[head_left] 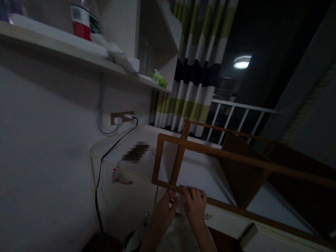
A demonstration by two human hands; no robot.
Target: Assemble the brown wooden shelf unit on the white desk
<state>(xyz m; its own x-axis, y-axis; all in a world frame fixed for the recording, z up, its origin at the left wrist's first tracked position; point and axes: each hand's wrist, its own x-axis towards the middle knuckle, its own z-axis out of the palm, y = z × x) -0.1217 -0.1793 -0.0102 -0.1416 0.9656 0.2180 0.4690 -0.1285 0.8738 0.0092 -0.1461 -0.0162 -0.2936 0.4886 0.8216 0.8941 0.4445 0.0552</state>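
A brown wooden shelf frame [210,150] lies on its side across a white desk top [194,171]. My right hand [194,204] curls its fingers over the frame's lower rail near its left end. My left hand [164,210] is just beside it, thumb and fingers pinched at the same rail; what they pinch is too small to make out. Both forearms rise from the bottom of the view.
A wall shelf [60,45] above carries a red and white container [80,21] and a bag. A black cable [105,164] runs from a wall socket [122,117] down the desk front. A striped curtain [199,70] and white railing [241,119] stand behind.
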